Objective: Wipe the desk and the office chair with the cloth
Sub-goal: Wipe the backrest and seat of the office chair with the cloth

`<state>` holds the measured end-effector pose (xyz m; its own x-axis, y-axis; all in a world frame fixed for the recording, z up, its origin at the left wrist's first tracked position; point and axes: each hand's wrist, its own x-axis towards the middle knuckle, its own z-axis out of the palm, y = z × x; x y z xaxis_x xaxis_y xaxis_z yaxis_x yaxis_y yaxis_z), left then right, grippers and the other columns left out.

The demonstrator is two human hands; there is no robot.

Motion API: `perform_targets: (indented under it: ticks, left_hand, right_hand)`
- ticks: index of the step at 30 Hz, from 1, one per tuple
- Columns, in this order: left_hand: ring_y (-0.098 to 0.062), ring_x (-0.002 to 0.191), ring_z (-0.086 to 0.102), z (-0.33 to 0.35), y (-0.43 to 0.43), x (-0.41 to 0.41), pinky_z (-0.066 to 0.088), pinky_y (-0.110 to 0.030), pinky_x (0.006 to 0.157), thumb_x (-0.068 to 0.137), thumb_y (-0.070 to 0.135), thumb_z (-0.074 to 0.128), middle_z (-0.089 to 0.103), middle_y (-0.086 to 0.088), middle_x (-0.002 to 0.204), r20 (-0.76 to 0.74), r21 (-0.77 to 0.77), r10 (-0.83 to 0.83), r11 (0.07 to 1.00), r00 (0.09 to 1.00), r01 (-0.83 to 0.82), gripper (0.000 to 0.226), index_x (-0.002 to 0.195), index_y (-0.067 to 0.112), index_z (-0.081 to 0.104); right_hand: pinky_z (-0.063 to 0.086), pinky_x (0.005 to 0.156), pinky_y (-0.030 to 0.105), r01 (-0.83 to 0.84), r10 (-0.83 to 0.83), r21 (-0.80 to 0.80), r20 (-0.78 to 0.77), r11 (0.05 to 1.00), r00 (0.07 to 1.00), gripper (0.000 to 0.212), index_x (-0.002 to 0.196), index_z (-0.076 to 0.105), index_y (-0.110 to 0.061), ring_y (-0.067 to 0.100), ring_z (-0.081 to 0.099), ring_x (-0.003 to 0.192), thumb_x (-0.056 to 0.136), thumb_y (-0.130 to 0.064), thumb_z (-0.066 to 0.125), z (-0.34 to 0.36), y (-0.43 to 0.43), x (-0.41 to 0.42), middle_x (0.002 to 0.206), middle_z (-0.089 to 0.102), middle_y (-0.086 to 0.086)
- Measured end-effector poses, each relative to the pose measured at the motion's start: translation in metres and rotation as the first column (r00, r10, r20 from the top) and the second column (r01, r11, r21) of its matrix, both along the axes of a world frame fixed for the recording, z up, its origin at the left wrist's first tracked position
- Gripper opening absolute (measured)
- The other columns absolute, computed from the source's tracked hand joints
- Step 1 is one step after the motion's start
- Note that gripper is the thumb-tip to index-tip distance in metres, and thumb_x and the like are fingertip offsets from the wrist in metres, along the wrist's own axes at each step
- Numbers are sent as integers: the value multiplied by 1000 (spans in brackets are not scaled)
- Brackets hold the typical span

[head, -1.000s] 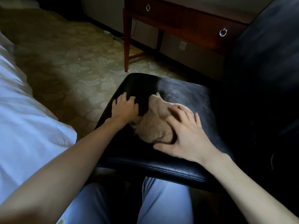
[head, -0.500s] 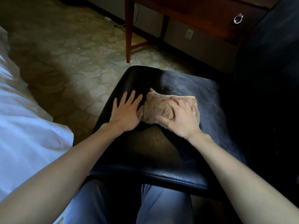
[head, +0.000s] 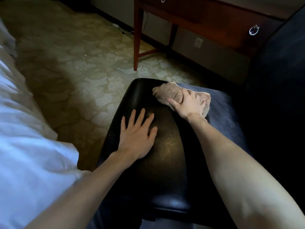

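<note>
The black leather seat of the office chair (head: 166,164) fills the middle of the view. A crumpled beige cloth (head: 168,94) lies at the seat's far edge. My right hand (head: 188,104) lies on top of the cloth and presses it onto the seat, with the thumb curled against the bunched part. My left hand (head: 137,134) rests flat on the seat's left side with its fingers spread, apart from the cloth. The dark wooden desk (head: 206,19) stands beyond the chair at the top right.
A white bed cover (head: 28,146) fills the left side. Patterned carpet (head: 92,66) lies between bed and chair. A desk leg (head: 137,38) stands on the carpet near the seat's far edge. A drawer ring pull (head: 253,30) and a wall socket (head: 198,42) show behind.
My right hand has pushed the cloth from the seat's middle to its far edge. My left hand has flattened and stayed on the left side, now behind the cloth.
</note>
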<state>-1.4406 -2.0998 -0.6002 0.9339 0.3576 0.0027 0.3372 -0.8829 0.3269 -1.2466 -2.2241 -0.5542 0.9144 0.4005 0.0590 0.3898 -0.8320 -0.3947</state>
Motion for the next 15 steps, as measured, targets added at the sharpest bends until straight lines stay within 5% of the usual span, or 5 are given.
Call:
perform_targets:
  ticks: [7, 10, 11, 13, 15]
  left_hand:
    - [-21, 160, 4, 2, -5, -3, -2, -51, 127, 103, 59, 30, 17, 4, 173, 126, -74, 58, 996, 990, -49, 60, 159, 37, 33]
    - [-16, 157, 19, 16, 4, -2, 7, -47, 129, 103, 50, 45, 35, 6, 166, 170, -360, 134, 931, 976, -65, 52, 152, 31, 47]
    - [-15, 153, 31, 24, 11, -4, 19, -44, 127, 103, 43, 50, 47, 6, 158, 187, -564, 210, 823, 960, -70, 46, 148, 31, 53]
    - [-16, 131, 60, 40, 29, -17, 50, -32, 104, 103, 22, 52, 70, 3, 132, 140, -922, 434, 384, 890, -42, 34, 133, 27, 66]
    - [-17, 111, 73, 44, 55, -34, 59, -25, 84, 95, 7, 50, 77, -4, 117, 81, -993, 577, 115, 813, 17, 37, 126, 17, 69]
  right_hand:
    - [42, 106, 48, -163, 170, -94, 81, 982, 982, 58, 131, 59, -28, 31, 51, 132, 89, -68, 61, 15, -36, -55, 137, 62, 3]
    - [50, 92, 45, -241, 246, -111, 28, 964, 969, 44, 115, 61, -39, 27, 56, 121, 86, -72, 60, 20, -63, -91, 121, 67, -4]
    - [51, 84, 42, -248, 250, -104, 5, 963, 968, 38, 105, 61, -45, 25, 59, 114, 84, -76, 58, 23, -72, -99, 110, 67, -10]
    - [46, 72, 37, -209, 218, -100, 90, 973, 972, 35, 88, 56, -48, 25, 64, 100, 80, -82, 53, 31, -86, -105, 92, 65, -13]
    - [49, 78, 41, -133, 146, -67, 277, 989, 950, 45, 99, 64, -41, 30, 68, 98, 83, -81, 51, 33, -94, -103, 94, 72, -3]
